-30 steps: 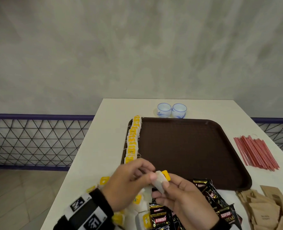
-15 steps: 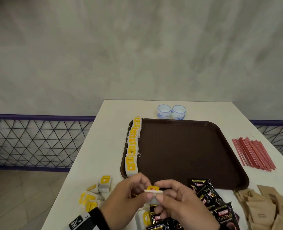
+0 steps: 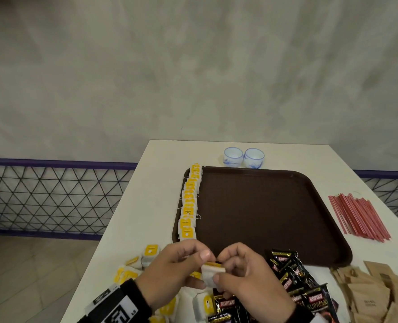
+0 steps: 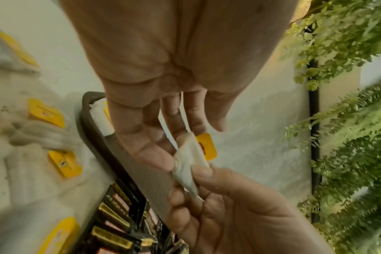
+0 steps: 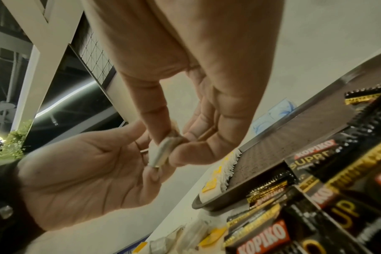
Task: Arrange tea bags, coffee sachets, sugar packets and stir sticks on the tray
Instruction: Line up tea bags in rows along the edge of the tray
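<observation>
A white tea bag (image 3: 211, 276) with a yellow tag is held between both hands, just in front of the near edge of the brown tray (image 3: 263, 217). My left hand (image 3: 199, 269) pinches its left side, with the thumb by the tag. My right hand (image 5: 170, 147) pinches the tea bag (image 5: 161, 154) between thumb and forefinger. A row of several tea bags (image 3: 190, 201) stands along the tray's left edge. Loose tea bags (image 3: 132, 269) lie on the table under my left wrist. Black coffee sachets (image 3: 293, 280) are piled under my right hand.
Brown sugar packets (image 3: 368, 290) lie at the near right and red stir sticks (image 3: 359, 215) lie right of the tray. Two small blue-and-white cups (image 3: 243, 157) stand behind the tray. The white table's left edge (image 3: 114, 229) drops off beside a mesh railing.
The tea bag has been turned between the two hands, so its yellow tag went from the upper right to lying on top. Both hands have stayed by the tray's near edge.
</observation>
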The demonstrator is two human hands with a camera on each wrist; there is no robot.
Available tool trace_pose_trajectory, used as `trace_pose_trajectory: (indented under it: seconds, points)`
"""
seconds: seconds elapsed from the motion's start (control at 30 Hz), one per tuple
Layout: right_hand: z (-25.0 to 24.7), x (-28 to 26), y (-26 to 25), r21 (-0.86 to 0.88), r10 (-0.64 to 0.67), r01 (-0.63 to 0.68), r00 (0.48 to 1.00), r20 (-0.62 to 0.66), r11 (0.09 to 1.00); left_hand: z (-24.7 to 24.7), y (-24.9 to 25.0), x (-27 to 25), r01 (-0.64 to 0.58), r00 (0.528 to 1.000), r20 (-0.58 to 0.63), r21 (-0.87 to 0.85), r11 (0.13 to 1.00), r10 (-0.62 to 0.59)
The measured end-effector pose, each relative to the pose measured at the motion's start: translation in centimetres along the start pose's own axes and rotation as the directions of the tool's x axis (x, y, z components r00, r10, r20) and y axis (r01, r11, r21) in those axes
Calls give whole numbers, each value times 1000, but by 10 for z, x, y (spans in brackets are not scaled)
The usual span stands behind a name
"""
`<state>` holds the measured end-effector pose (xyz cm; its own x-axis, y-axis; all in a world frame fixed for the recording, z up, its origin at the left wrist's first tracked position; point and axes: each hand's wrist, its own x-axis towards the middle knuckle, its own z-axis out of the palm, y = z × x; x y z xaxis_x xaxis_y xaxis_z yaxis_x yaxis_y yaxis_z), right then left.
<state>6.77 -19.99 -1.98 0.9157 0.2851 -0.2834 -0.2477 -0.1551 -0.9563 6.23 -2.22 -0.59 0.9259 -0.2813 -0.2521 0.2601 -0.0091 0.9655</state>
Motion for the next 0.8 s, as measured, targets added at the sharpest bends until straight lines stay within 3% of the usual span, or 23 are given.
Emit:
trace_pose_trajectory:
  seconds: [0.17, 0.33, 0.47, 0.57, 0.7, 0.8]
  points:
    - [3, 1, -3, -9, -8, 8, 1000, -14, 1000, -1, 0, 3, -87, 994, -51, 143, 986, 95]
    - [4, 3, -4, -6, 20, -20, 1000, -2, 1000, -12, 3, 14, -34, 991, -118, 225, 974, 62]
    - [8, 6, 0, -74, 50, -50, 999, 1, 996, -35, 0, 34, -35, 985, -129, 511, 859, 117]
    - [7, 5, 1, -92, 63, -63, 998, -3, 994, -47, 1, 52, 13, 990, -116, 640, 768, 81]
    - [2, 0, -1, -95, 72, -75, 997, -29, 993, -58, -5, 74, 76, 989, -141, 744, 664, 45]
    - [-3, -4, -1, -100, 82, -85, 996, -33, 991, -58, -10, 80, 67, 994, -108, 764, 642, 23]
